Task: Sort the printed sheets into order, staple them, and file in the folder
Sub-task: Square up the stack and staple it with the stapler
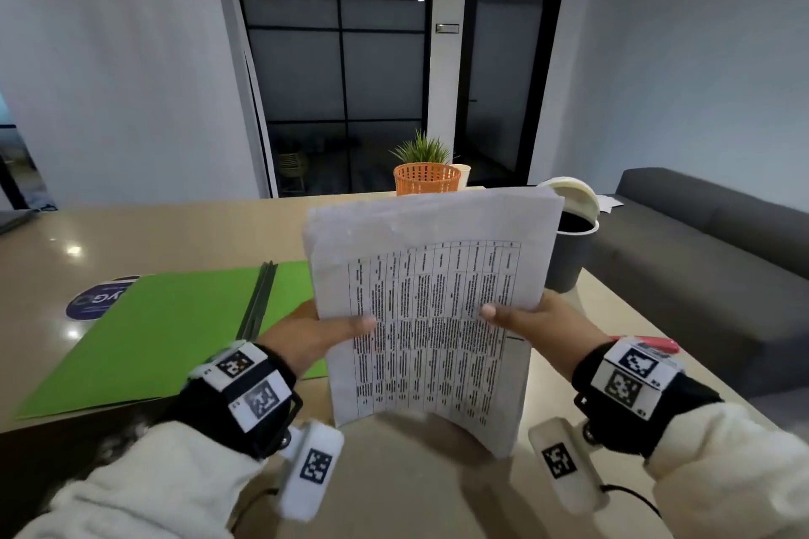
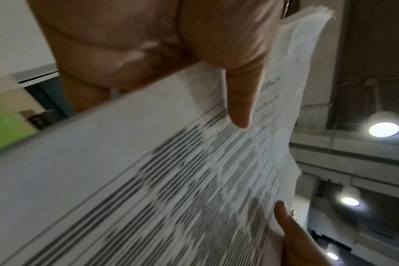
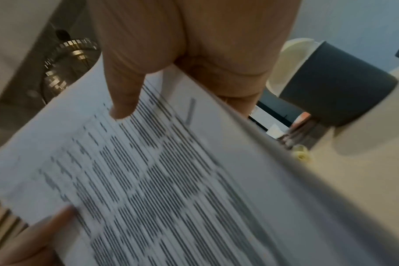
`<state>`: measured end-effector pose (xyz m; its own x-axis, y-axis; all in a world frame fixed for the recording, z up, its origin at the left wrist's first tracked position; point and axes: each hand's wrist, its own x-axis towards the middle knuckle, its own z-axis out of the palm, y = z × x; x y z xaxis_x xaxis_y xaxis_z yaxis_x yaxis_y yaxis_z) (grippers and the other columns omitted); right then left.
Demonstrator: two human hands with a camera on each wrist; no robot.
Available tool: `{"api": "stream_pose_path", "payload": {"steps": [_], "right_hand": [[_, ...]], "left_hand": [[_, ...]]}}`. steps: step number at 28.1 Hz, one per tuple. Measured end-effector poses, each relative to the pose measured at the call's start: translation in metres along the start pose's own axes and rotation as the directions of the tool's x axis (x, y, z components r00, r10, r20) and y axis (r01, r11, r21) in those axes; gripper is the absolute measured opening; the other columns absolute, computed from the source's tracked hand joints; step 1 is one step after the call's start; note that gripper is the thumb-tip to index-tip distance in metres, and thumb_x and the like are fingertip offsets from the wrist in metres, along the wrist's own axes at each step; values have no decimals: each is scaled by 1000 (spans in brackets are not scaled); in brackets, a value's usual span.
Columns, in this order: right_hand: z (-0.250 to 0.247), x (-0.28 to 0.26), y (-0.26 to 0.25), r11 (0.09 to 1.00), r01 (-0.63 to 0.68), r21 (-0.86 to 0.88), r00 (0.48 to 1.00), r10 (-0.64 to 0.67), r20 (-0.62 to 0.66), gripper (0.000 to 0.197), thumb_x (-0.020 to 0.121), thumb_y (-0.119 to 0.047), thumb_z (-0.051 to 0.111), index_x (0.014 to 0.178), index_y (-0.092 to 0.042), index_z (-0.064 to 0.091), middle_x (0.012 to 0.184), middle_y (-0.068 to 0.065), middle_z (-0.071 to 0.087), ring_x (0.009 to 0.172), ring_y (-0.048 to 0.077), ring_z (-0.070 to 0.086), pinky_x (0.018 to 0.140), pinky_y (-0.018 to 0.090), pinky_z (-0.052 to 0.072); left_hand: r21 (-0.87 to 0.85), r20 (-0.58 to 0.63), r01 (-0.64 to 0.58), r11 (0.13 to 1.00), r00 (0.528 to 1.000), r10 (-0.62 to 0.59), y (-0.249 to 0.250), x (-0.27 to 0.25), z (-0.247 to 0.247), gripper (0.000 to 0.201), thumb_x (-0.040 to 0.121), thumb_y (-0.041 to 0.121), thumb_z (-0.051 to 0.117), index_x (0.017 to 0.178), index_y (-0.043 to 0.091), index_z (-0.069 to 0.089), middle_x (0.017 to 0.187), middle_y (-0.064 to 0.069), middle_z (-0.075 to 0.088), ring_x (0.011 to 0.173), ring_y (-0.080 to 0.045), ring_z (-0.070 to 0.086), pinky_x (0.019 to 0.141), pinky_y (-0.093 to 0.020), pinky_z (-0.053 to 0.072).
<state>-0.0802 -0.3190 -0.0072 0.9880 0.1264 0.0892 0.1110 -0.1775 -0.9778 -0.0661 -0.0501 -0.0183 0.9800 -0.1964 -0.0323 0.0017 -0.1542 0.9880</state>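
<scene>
A stack of printed sheets [image 1: 433,302] covered in table text stands upright above the table, its lower edge near the tabletop. My left hand [image 1: 315,333] grips its left edge, thumb on the front page. My right hand [image 1: 538,319] grips the right edge the same way. Both wrist views show a thumb pressed on the blurred pages [image 2: 171,180] [image 3: 159,180], fingers behind them. An open green folder [image 1: 166,333] lies flat on the table to the left. A red stapler [image 1: 652,344] peeks out behind my right wrist.
An orange mesh basket [image 1: 427,182] with a small plant [image 1: 422,149] stands at the table's far edge. A dark bin [image 1: 569,249] with a white swing lid sits beyond the right edge, next to a grey sofa [image 1: 700,258]. A round blue sticker [image 1: 94,298] lies beside the folder.
</scene>
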Motion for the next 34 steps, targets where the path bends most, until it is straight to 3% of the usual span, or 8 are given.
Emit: {"api": "stream_pose_path", "payload": {"steps": [4, 7, 12, 18, 22, 25, 29, 34], "right_hand": [[-1, 0, -43, 966, 225, 127, 968, -207, -140, 43, 67, -30, 69, 109, -24, 58, 93, -5, 72, 80, 5, 70, 80, 32, 58], [1, 0, -63, 900, 435, -39, 856, -426, -292, 63, 77, -19, 72, 120, -49, 37, 102, -4, 57, 78, 0, 66, 66, 16, 55], [-5, 5, -56, 709, 540, -454, 693, -681, -238, 61, 85, -18, 67, 122, -59, 40, 109, -15, 45, 100, 4, 52, 86, 11, 46], [-11, 11, -49, 609, 454, -650, 697, -698, -166, 39, 86, -22, 67, 115, -43, 53, 123, -7, 39, 102, -9, 34, 82, -10, 24], [-10, 13, -51, 619, 476, -625, 695, -700, -164, 38, 84, -20, 69, 113, -40, 55, 115, -5, 42, 102, -28, 31, 80, -9, 26], [-8, 10, -54, 597, 423, -681, 710, -686, -161, 43, 83, -27, 69, 124, -36, 56, 116, -7, 41, 105, -16, 37, 88, 1, 30], [-6, 6, -66, 336, 236, -912, 685, -723, -89, 58, 80, -45, 64, 134, -35, 47, 141, -2, 41, 135, 20, 20, 112, 46, 12], [12, 4, -98, 13, 288, -958, 781, -582, 227, 45, 90, -36, 52, 133, -27, 49, 121, -5, 64, 131, 20, 46, 115, 37, -9]], "left_hand": [[-179, -26, -298, 938, 954, 298, 54, 6, -12, 82, 27, 51, 91, 100, 25, 65, 90, 4, 74, 87, -14, 69, 81, -34, 53], [-158, 20, -472, 868, 877, 480, 87, 9, -12, 54, 62, 27, 79, 110, 39, 56, 84, 6, 72, 76, -10, 68, 65, -25, 55], [-220, 118, -490, 843, 845, 522, 89, 15, -11, 28, 68, 16, 79, 86, 37, 72, 88, 8, 72, 78, -8, 68, 63, -22, 55], [-340, 122, -434, 834, 860, 496, 83, 17, -14, 18, 56, 24, 76, 73, 29, 74, 79, 8, 70, 68, -9, 68, 54, -22, 55], [-347, 116, -403, 847, 878, 465, 82, 20, -15, 16, 55, 21, 70, 69, 29, 73, 75, 9, 70, 64, -9, 67, 51, -23, 55], [-354, 168, -393, 848, 866, 472, 80, 22, -18, 29, 54, 25, 79, 81, 32, 74, 83, 7, 72, 71, -11, 69, 56, -25, 57], [-304, 159, -379, 874, 884, 439, 72, 24, -15, 31, 69, 12, 66, 86, 35, 75, 84, 5, 74, 75, -10, 70, 61, -24, 57], [-151, 172, -343, 927, 915, 366, 68, 23, -8, 18, 74, 21, 67, 88, 28, 76, 88, -2, 74, 83, -16, 70, 76, -30, 57]]}}
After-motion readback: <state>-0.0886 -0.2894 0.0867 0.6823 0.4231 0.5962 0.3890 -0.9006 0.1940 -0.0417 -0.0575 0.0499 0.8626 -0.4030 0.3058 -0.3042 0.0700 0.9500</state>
